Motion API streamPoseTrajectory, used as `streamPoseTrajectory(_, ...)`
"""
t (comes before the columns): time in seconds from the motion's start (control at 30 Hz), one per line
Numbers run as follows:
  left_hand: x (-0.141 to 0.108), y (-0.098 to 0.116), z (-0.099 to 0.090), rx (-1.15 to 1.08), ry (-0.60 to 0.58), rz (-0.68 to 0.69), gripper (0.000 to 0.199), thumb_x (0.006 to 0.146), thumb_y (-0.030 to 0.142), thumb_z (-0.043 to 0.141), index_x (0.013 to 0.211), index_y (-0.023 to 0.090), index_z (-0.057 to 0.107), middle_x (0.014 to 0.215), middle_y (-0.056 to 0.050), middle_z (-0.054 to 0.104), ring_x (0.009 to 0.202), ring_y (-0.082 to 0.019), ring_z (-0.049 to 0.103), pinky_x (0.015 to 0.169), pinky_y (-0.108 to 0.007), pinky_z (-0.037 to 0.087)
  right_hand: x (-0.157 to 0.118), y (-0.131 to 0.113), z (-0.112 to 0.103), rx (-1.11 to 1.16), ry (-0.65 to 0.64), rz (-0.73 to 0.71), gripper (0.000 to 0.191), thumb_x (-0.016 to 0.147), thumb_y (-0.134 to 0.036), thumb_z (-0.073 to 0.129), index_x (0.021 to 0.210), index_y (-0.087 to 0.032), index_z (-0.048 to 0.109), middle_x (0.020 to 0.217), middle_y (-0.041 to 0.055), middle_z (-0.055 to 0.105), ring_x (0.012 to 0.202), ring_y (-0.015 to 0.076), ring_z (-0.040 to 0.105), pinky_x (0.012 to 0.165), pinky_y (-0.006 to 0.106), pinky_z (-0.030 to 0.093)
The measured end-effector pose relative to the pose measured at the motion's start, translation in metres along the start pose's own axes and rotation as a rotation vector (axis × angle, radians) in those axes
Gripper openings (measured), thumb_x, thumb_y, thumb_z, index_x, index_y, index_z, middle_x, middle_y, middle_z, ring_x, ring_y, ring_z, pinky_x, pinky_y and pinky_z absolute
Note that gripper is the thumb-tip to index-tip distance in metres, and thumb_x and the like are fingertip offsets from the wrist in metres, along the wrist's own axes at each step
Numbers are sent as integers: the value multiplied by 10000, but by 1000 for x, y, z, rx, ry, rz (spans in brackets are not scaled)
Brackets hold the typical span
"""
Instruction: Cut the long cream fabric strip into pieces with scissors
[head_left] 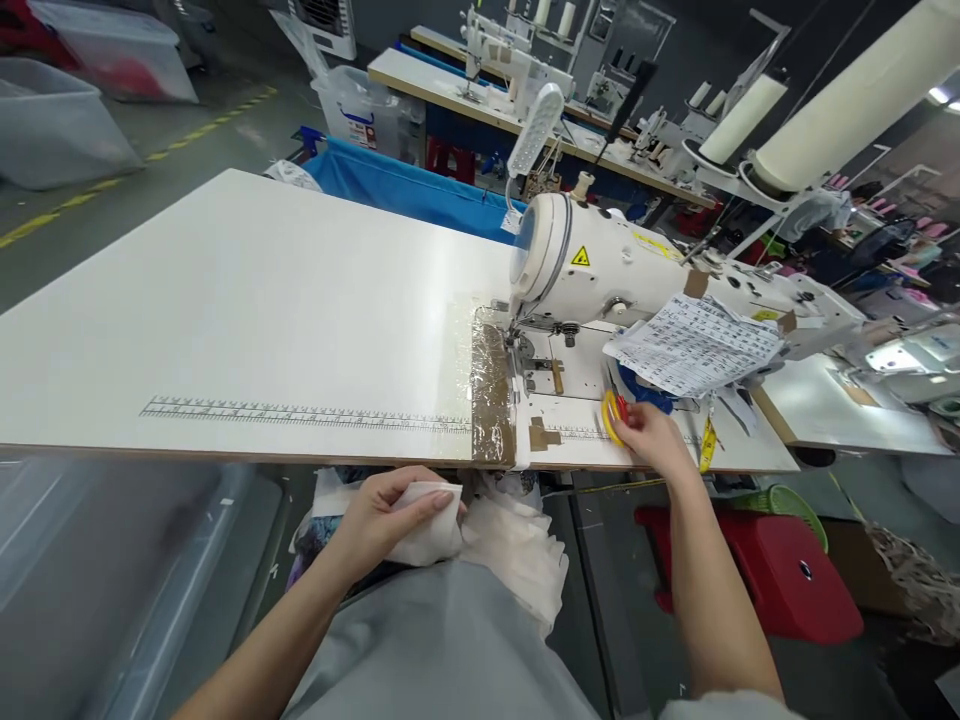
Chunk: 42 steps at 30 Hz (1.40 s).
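My left hand (397,515) pinches a folded piece of white fabric (431,535) just below the front edge of the table, over my lap. More of the white, ruffled fabric (517,550) hangs beside it. On the right, my right hand (651,432) has its fingers closed at the yellow and red handles of a pair of scissors (611,415), whose blades point away over the tabletop. Between the hands stands a white sewing machine (630,255), its needle area above the brown-taped strip (491,400). No fabric shows under its needle.
A white tabletop (300,290) with a printed ruler scale extends left. A printed paper sheet (697,340) hangs on the machine, and a yellow tape measure (707,445) lies at the right. Below are a red stool (780,570) and a clear plastic bin (112,570). Thread cones (855,100) rise behind.
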<state>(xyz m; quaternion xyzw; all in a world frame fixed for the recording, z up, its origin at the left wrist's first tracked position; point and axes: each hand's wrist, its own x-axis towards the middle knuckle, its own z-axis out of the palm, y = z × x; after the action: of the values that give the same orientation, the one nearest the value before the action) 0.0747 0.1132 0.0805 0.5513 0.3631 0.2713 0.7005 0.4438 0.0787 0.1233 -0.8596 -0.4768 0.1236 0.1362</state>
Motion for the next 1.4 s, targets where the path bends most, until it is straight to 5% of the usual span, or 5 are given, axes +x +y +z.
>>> streamPoseTrajectory(0.17, 2, -10, -2, -35, -36, -48, 274, 783, 436, 720, 777, 164, 754, 771, -60, 725, 679, -164, 612, 574, -210, 460, -78, -19, 14, 325, -320, -370, 279, 774, -457, 596, 895, -221, 509, 779, 10, 575, 698, 174, 538, 647, 288, 442)
streamPoseTrajectory(0.4, 1, -9, 1, -23, -40, -12, 232, 768, 401, 740, 757, 170, 758, 741, -38, 706, 687, -140, 580, 603, -194, 430, -97, -85, 15, -95, -358, -708, 465, 734, -487, 688, 665, -216, 316, 622, -51, 453, 569, 113, 340, 647, 284, 286)
streamPoseTrajectory(0.77, -2, -12, -6, 63, -26, 25, 222, 792, 379, 709, 754, 164, 748, 727, -23, 676, 666, -122, 532, 590, -188, 387, -86, -101, 11, -161, -484, -783, 368, 767, -555, 690, 777, -201, 590, 655, -30, 607, 590, 127, 486, 726, 299, 291)
streamPoseTrajectory(1.13, -5, -10, -3, 74, -43, -3, 235, 783, 378, 704, 726, 152, 736, 679, -18, 654, 620, -119, 500, 571, -201, 376, -88, -97, 14, -341, -406, -842, 223, 755, -304, 589, 632, -194, 440, 507, -48, 471, 475, 95, 294, 665, 287, 254)
streamPoseTrajectory(1.4, -5, -8, 1, 115, -23, 4, 247, 748, 372, 691, 679, 135, 711, 646, -19, 619, 620, -129, 487, 563, -207, 360, -93, -102, 21, -290, -394, -846, 343, 838, -496, 543, 691, -196, 469, 606, -1, 564, 551, 127, 423, 664, 296, 243)
